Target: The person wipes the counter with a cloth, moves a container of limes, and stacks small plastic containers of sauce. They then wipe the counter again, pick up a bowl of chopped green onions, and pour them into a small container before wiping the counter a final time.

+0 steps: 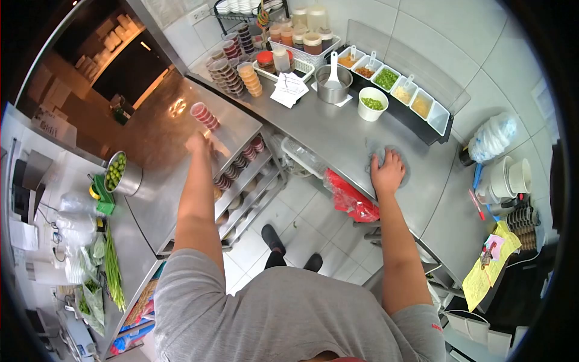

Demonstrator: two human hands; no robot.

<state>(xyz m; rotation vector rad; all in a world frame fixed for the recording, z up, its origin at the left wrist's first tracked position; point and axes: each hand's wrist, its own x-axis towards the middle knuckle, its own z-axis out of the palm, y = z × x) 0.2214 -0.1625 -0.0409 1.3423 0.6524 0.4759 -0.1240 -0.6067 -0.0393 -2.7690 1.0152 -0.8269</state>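
My left hand (pixel 198 143) is at the steel counter on the left, just below a short stack of red-filled cups (pixel 205 116); its fingers are hard to make out. On the right-hand counter, my right hand (pixel 388 172) lies with fingers spread on a grey cloth (pixel 405 164). Beyond that hand stand a white tub of chopped greens (pixel 373 104) and a steel pot (pixel 333 84) with a white ladle. A black rack of white containers (pixel 386 78) with toppings runs along the wall.
Stacked sauce cups (pixel 226 75) and white paper slips (pixel 289 90) sit at the back. A steel pot of limes (pixel 123 175) stands left. Red plastic bags (pixel 350 199) hang at the right counter's edge. A cup shelf (pixel 241 187) is below the left counter. Yellow paper (pixel 491 262) lies right.
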